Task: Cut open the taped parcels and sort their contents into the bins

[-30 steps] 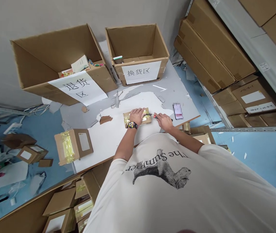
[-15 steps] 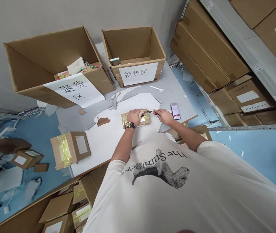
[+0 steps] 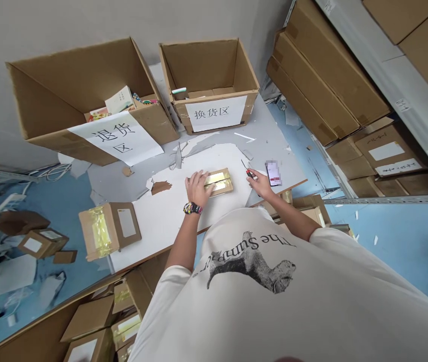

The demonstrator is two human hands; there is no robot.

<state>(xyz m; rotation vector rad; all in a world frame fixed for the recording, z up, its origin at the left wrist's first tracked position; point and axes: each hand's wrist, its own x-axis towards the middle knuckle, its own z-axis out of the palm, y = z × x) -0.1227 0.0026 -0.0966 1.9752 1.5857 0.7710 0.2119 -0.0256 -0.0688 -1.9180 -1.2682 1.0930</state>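
Observation:
A small cardboard package point(image 3: 218, 182) bound in shiny yellow tape lies on the white tabletop point(image 3: 169, 221). My left hand point(image 3: 197, 188), with a colourful wristwatch point(image 3: 193, 208) on its wrist, presses on the package's left end, its fingers spread over the edge. My right hand point(image 3: 261, 183) grips a red-handled utility knife point(image 3: 249, 172), its thin blade pointing up and left. That hand is to the right of the package and apart from it. A phone point(image 3: 273, 173) with a blurred screen lies just beyond my right hand.
Two open cardboard cartons stand at the far side, with paper labels in Chinese. The left carton point(image 3: 149, 125) holds books and small items; the right one point(image 3: 210, 65) stands beside it. A taped box point(image 3: 110, 231) sits on the table's left. Shelves of cartons point(image 3: 319, 85) rise on the right.
My right hand has lifted the knife off the package and moved right. My left hand has slid toward the package's left end, showing more of the taped top.

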